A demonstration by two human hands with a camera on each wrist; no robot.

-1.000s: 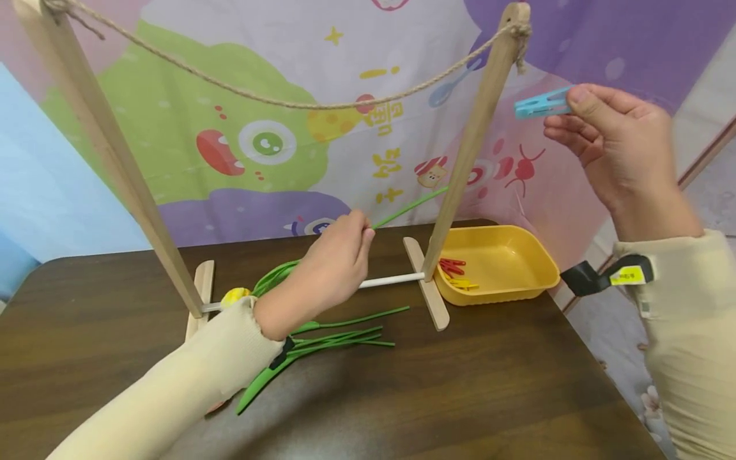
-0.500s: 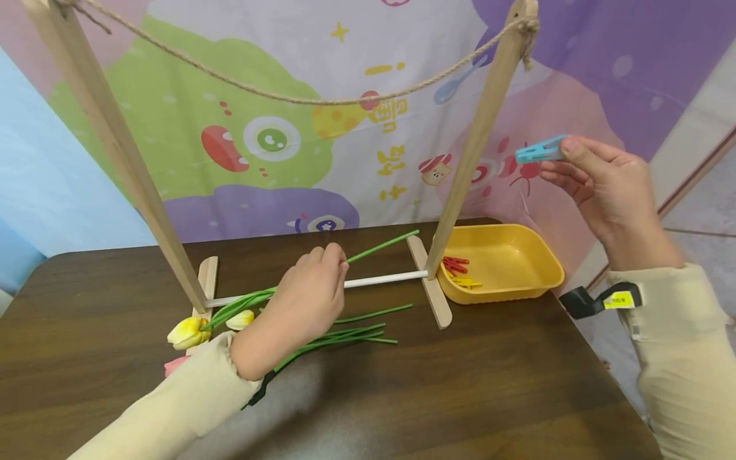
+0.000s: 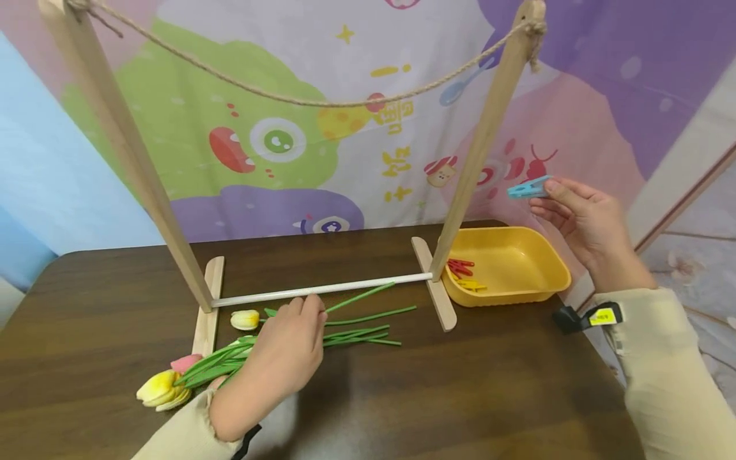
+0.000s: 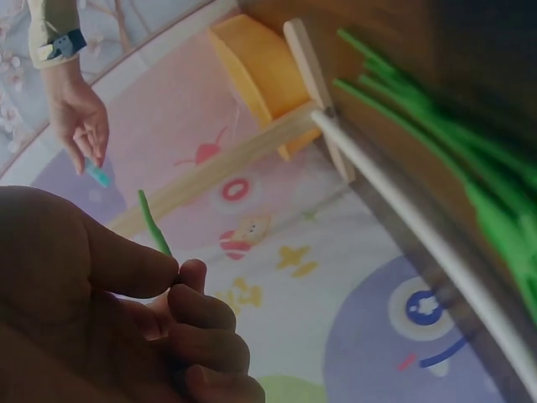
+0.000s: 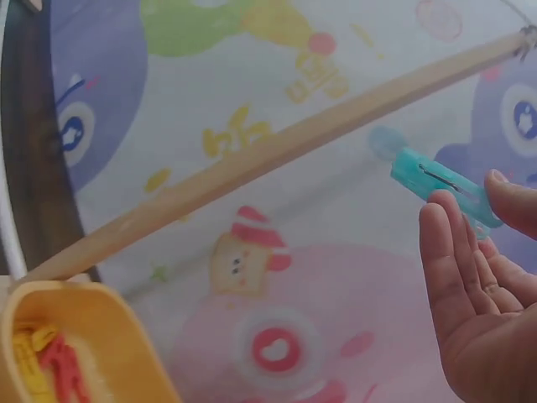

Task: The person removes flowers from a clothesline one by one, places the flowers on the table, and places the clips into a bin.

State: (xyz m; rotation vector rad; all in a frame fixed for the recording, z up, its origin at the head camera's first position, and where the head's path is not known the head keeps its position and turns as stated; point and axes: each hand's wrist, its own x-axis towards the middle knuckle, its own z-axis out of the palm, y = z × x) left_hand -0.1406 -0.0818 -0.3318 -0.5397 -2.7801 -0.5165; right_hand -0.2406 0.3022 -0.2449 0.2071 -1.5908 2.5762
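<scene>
My left hand [image 3: 287,348] pinches the green stem of an artificial tulip [image 3: 359,296] low over the table. The stem's tip [image 4: 153,222] sticks out past the thumb in the left wrist view. A yellow tulip head [image 3: 163,390] with green leaves trails on the other side of that hand and seems to belong to the same stem. More tulips lie beneath, with green stems [image 3: 362,333], a pale yellow head [image 3: 245,319] and a pink one [image 3: 185,363]; the hand covers part of them. My right hand [image 3: 592,220] holds a light blue clothespin [image 3: 529,188] in the air by its handle end.
A wooden stand straddles the table, with a left post [image 3: 135,166], a right post [image 3: 482,147] and a white crossbar [image 3: 322,289]. A slack rope [image 3: 299,101] joins the post tops. Beside the right foot sits a yellow basin [image 3: 517,295] holding red clothespins [image 3: 460,266] and yellow clothespins [image 3: 470,283].
My left hand has come down and leftward with the tulip, bringing its yellow head into view. My right hand has sunk and shifted left, still holding the blue clothespin.
</scene>
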